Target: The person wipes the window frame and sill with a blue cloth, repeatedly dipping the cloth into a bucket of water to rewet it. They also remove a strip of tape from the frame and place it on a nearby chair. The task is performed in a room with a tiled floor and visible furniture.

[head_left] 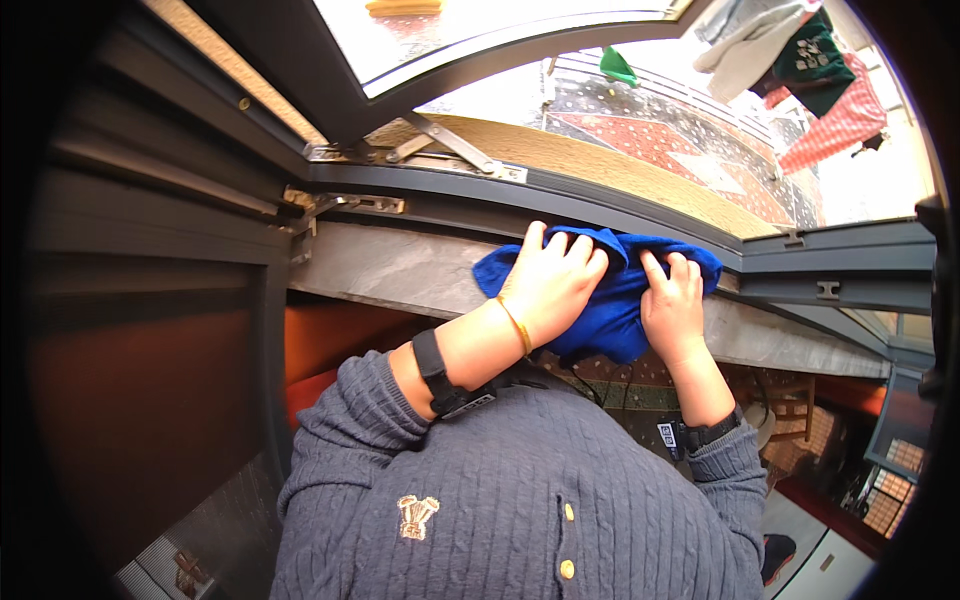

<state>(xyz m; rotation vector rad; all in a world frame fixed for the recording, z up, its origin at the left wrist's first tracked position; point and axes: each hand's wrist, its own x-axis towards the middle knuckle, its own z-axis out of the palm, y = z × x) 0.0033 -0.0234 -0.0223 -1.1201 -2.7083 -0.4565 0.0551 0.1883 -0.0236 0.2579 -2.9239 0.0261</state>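
Head view. Blue cloth point(618, 318) bunched across the stone sill point(390, 265): upper folds up against the dark frame rail point(450, 210) on the sill's far side, lower end hanging past its near edge.

Left hand point(560, 285), over the sill: fingers bent into the cloth, slightly fanned, closed on a fold. Right hand point(676, 308), a little right along the sill: fingers curled on the cloth, closed on it too. Undersides hidden; cannot tell how tight either grip is.

Outward. Metal hinge arm point(375, 204) at the sill's left end; second metal stay point(455, 148) beyond the sill, joined near the open sash point(560, 52). Hanging laundry point(825, 90) beyond the sill, off to its right.

Risks, my judgement. Cloth dragged to the sill's left end could snag on the hinge arm; loose folds would cause it. With much of its bulk over the near edge, a slack grip might let it slide off. A gust or bump could swing the sash back toward the sill and catch fingertips. Yellow bracelet point(515, 325) on the left wrist might hook the hardware if that arm goes further left.
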